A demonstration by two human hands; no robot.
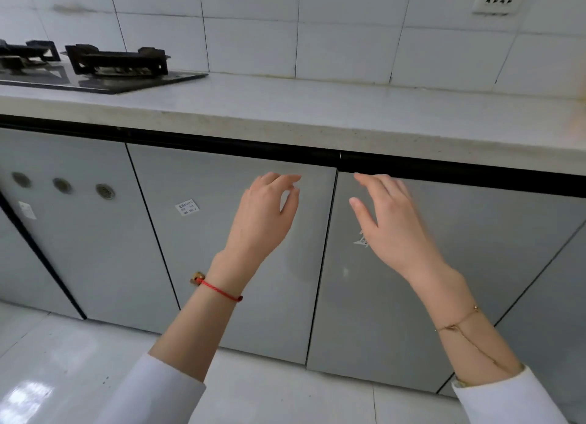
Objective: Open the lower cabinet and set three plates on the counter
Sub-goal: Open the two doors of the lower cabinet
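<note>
Two hands, four cabinet doors.

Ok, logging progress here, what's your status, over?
Left hand and right hand open, reaching for the cabinet doors. Doors shut, no plates visible. Counter bare ahead.

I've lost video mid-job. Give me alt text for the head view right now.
Both hands reach toward the top edges of two closed grey lower cabinet doors, left hand at the left door, right hand at the right door, neither gripping yet. Above runs a pale counter with a gas stove at its left; no plates show.
</note>
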